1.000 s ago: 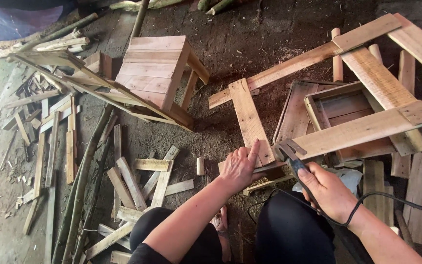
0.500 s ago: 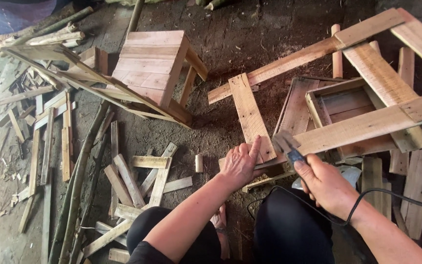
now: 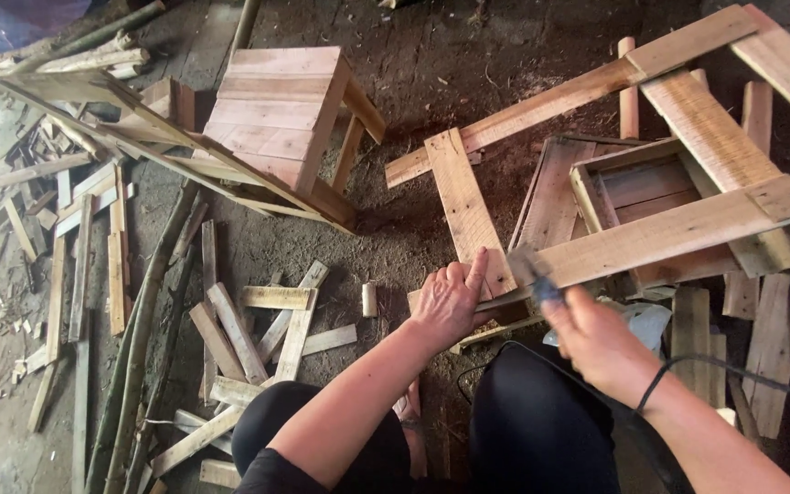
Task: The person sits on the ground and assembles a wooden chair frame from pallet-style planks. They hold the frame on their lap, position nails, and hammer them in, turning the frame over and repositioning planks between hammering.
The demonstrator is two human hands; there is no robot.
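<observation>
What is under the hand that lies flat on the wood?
The left hand presses flat on a pale wooden plank lying on the dirt floor. The plank's part beneath the palm is hidden.

**Colours and patterns, head view**

Wooden stool (image 3: 281, 114): pale pinkish-tan slats. Long plank (image 3: 678, 233): light yellow-tan, straight grain lines. Wide plank (image 3: 713, 128): fine crosswise saw marks on tan. Scrap offcuts (image 3: 267, 320): pale beige. Dirt floor (image 3: 413, 229): dark brown. Trousers (image 3: 541, 430): black. Cable (image 3: 733, 370): black. Tool (image 3: 541, 288): blurred, bluish-grey.
</observation>
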